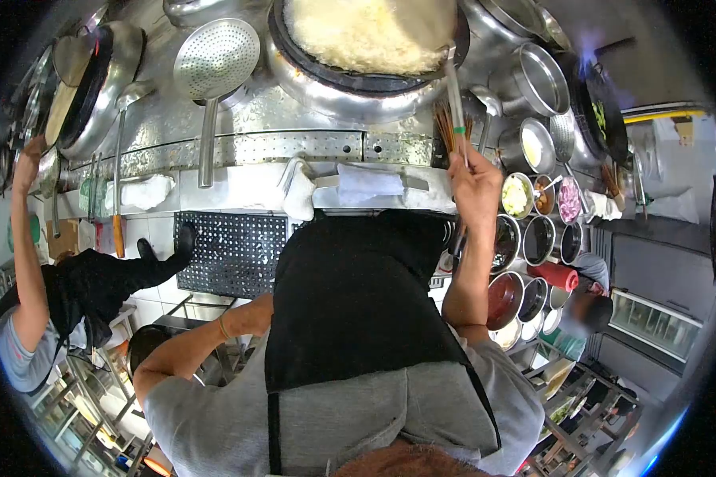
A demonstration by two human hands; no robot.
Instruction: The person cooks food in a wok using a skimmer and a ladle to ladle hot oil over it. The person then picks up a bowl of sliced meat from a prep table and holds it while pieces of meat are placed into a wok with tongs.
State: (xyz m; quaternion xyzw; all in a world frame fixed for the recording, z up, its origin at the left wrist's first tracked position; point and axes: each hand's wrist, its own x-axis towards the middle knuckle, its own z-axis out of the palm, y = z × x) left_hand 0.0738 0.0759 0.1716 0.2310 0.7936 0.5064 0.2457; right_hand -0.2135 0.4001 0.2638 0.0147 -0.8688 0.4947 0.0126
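Observation:
My right hand (476,187) is wrapped round the upright handle of a long-handled metal cooking utensil (455,95) with a green band. Its lower end goes into pale, foaming food (354,36) at the right side of a large wok (358,81), so the head is hidden. My left hand (254,316) is held back by my hip beside the black apron (350,302); its fingers do not show. Close to my right hand stand a bundle of thin brown sticks (444,127) and a metal ladle (488,103).
A perforated skimmer (217,60) rests left of the wok. Bowls of chopped onion (569,199) and dark sauces (538,238) stand at right, below a burner flame (587,62). Cloths (298,191) lie along the counter edge. At left, a co-worker's hand (29,164) holds another utensil.

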